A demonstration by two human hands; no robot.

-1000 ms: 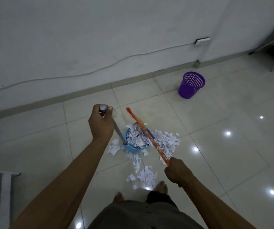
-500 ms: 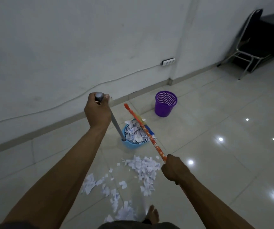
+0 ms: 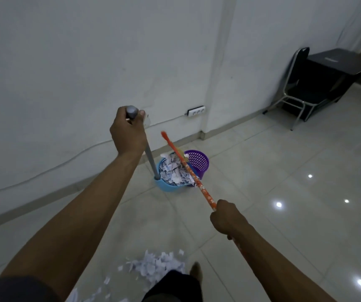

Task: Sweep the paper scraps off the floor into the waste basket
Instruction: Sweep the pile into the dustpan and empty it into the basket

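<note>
I see my left hand [image 3: 128, 129] gripping one full dustpan [image 3: 167, 185], my right hand [image 3: 226, 216] one broom [image 3: 188, 169] — one basket [image 3: 199, 160] beyond both.

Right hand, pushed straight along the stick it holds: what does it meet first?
The right hand would likely reach the blue dustpan, heaped with paper scraps, first; the purple basket stands just beyond. Depth unclear.

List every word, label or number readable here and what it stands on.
None can be read.
The paper scraps in the dustpan: bluish print, too blurred.
The dark desk: a pale mark, too small.
The broom handle: flower pattern only, no text.
</note>
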